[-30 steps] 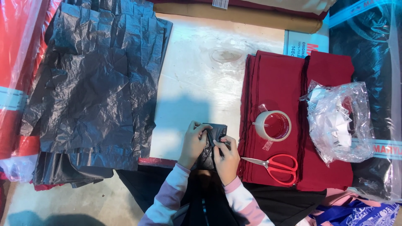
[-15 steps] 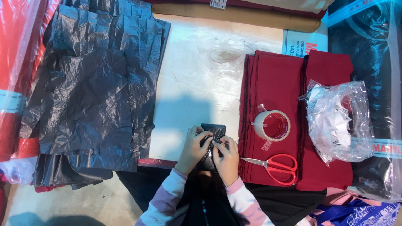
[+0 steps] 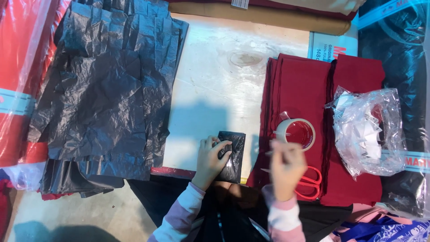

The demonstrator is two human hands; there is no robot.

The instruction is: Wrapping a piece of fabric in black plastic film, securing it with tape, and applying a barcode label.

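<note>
My left hand presses down on a small folded black plastic packet at the table's near edge, fingers curled over its left side. Blurred with motion, my right hand hovers over the dark red folded cloth, just below a roll of clear tape and above red-handled scissors. Its fingers are spread, and nothing is visible in it.
A large pile of black plastic bags covers the left of the white table. A clear bag of white paper pieces lies on the red cloth at right. Red and dark wrapped fabric rolls flank both sides.
My right hand has left the black packet and swung right, toward the tape roll. The left hand stays on the packet, which now lies flat on the table.
</note>
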